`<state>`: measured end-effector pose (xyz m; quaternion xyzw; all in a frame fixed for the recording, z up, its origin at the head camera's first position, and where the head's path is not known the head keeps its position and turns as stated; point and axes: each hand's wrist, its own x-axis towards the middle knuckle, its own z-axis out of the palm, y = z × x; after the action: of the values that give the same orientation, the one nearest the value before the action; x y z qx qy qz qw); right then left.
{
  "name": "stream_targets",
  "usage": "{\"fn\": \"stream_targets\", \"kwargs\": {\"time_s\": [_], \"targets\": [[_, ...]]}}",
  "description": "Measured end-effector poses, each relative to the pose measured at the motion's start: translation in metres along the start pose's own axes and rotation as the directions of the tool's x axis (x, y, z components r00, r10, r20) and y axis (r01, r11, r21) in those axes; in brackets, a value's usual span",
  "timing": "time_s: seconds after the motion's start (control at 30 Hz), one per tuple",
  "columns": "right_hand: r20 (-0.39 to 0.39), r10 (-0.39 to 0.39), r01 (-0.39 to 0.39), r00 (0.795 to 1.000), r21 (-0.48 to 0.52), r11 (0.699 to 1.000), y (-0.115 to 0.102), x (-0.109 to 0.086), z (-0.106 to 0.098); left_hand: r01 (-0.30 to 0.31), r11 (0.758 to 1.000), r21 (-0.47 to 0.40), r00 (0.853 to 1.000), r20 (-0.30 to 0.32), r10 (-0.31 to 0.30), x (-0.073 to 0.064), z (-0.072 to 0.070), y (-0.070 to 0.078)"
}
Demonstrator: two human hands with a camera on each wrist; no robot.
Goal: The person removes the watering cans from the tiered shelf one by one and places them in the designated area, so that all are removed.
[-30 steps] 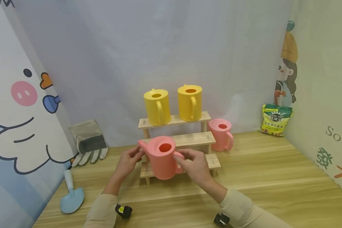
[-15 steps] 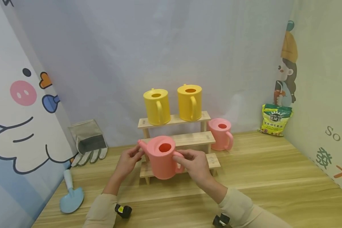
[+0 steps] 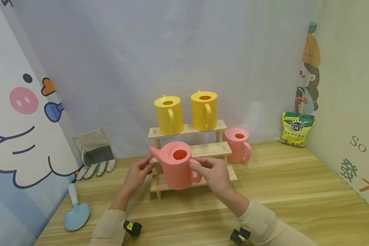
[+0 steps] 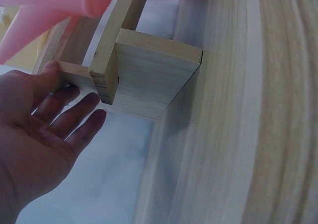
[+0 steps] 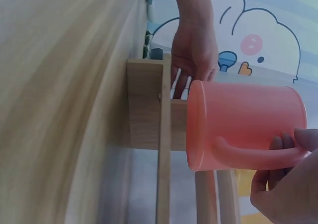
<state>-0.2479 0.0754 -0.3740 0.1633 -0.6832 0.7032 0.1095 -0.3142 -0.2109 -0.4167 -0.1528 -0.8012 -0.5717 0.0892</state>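
Note:
My right hand [image 3: 217,175] grips the handle of a pink watering can [image 3: 176,174], which is held raised in front of a three-tier wooden stand [image 3: 213,149]. The can's spout points left and its round opening faces up. At the stand's left end, my left hand [image 3: 137,176] pinches the edge of a board, thumb on one side and fingers on the other, as the left wrist view shows; the spout passes above this hand. On the top tier stand two yellow watering cans [image 3: 169,118]. A second pink watering can [image 3: 237,147] stands behind the stand's right side.
At the left lie a work glove [image 3: 95,150], propped against the wall, and a light blue hand trowel [image 3: 77,215]. A green and yellow bag [image 3: 296,130] stands in the back right corner. The wood-grain table [image 3: 295,191] meets walls at the back and both sides.
The pink watering can has risen slightly and shifted a little right with my right hand. My left hand stays at the stand's left end.

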Motion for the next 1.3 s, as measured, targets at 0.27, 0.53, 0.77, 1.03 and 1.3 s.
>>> {"fn": "stream_targets", "kwargs": {"time_s": [0.27, 0.53, 0.77, 1.03, 1.3], "targets": [[0.020, -0.036, 0.035, 0.999, 0.070, 0.997, -0.016, 0.009, -0.018, 0.011, 1.000, -0.020, 1.000, 0.013, -0.011, 0.001, -0.001, -0.001], [0.030, -0.101, 0.098, 0.994, 0.110, 0.989, -0.033, 0.014, -0.035, 0.026, 1.000, -0.012, 1.000, 0.007, -0.025, 0.001, -0.001, -0.002], [-0.033, -0.099, 0.103, 0.994, 0.134, 0.986, -0.052, 0.017, -0.055, 0.017, 1.000, -0.005, 1.000, 0.017, -0.017, 0.001, -0.001, -0.003], [-0.128, -0.134, 0.156, 0.983, 0.185, 0.970, -0.075, 0.020, -0.088, 0.028, 1.000, -0.006, 1.000, 0.009, -0.028, 0.000, -0.001, 0.000], [-0.215, -0.182, 0.228, 0.960, 0.213, 0.950, -0.092, 0.023, -0.120, 0.015, 1.000, -0.006, 1.000, 0.025, -0.015, -0.001, -0.002, 0.001]]}}
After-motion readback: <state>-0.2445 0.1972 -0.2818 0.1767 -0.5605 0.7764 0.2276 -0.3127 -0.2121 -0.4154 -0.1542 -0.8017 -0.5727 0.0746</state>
